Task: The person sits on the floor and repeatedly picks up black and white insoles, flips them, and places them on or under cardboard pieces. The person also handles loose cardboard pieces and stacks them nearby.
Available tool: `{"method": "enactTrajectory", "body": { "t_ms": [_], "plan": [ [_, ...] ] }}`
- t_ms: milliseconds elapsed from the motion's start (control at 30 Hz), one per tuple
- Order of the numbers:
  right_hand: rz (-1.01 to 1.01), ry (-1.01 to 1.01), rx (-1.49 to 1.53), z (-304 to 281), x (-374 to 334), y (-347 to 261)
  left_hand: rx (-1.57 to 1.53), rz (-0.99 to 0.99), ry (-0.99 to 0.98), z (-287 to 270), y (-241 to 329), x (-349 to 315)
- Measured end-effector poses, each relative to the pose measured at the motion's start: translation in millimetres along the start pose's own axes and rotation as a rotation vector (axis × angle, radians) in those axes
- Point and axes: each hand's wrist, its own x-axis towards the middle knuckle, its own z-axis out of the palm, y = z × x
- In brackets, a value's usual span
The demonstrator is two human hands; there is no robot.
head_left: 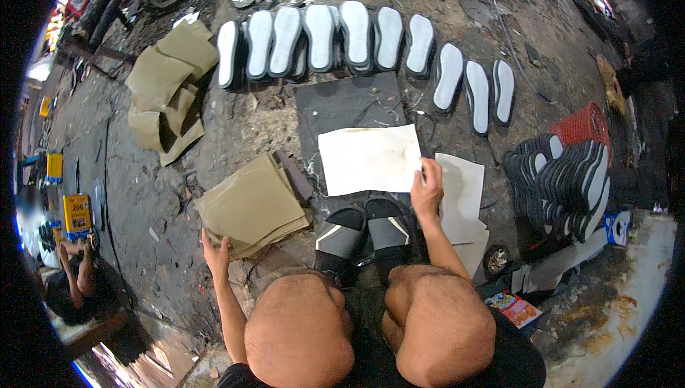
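A white sheet (367,159) lies over a dark square mat (342,102) in front of my feet. My right hand (427,189) pinches its right edge, thumb and fingers closed on it. On the left, a stack of khaki sheets (250,206) rests on the floor. My left hand (217,254) is at the stack's near left corner, thumb and fingers apart and touching the edge. More white sheets (462,188) lie beneath and beside my right forearm. A row of white-topped shoe soles (320,34) curves across the far side.
Another pile of khaki sheets (163,77) lies at the far left. To the right, stacked soles (560,184) stand by a red basket (581,125). My sandalled feet (365,234) are close behind the mat. Another person's arms (75,274) show at the left edge.
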Motion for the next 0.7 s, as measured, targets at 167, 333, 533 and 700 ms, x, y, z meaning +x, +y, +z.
{"method": "enactTrajectory", "body": {
  "t_ms": [167, 333, 533, 700],
  "plan": [
    [0.038, -0.199, -0.387, -44.4, 22.1, -13.6, 0.045, 0.297, 0.108, 56.3, 145.7, -1.4],
    [-0.214, -0.018, -0.075, 0.3, 126.2, -43.5, -0.346, 0.557, -0.117, 125.5, 288.7, 41.5],
    [-0.196, -0.279, -0.27, 169.5, 249.2, -98.6, -0.727, 0.35, -0.27, 237.5, 429.8, 111.7],
    [-0.198, -0.591, -0.428, 171.3, 296.3, -87.3, -0.745, 0.362, -0.194, 269.2, 469.5, 105.4]
  ]
}}
